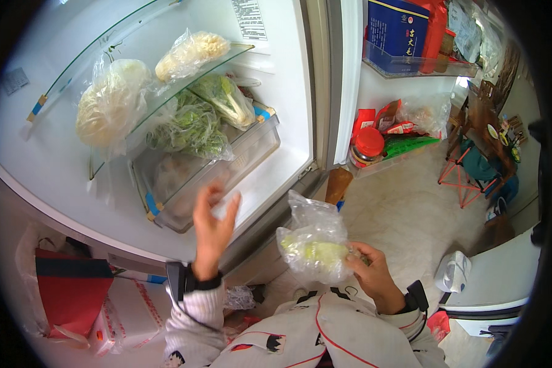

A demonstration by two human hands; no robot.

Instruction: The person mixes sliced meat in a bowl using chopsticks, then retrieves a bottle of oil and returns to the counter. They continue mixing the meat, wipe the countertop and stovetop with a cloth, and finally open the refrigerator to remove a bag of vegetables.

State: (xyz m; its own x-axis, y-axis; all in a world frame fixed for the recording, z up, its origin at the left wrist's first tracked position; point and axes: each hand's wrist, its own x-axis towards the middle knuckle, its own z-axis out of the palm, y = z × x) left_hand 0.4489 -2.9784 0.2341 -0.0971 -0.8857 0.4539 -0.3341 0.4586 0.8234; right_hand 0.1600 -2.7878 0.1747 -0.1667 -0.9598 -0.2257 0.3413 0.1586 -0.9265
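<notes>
sleeves (193, 316): white knit, dark cuffs | wrists: black bands — both | jacket (325, 334): white, red piping, dark patches

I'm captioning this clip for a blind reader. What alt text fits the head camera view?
A person stands at an open fridge, right hand holding a clear bag of pale green vegetable, left hand raised open toward a clear drawer. Bagged cabbage and leafy greens rest on the glass shelves above.

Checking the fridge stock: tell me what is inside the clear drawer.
The clear drawer holds bagged leafy greens and a bagged pale cabbage; whatever lies lower down is blurred behind the frosted front.
</notes>
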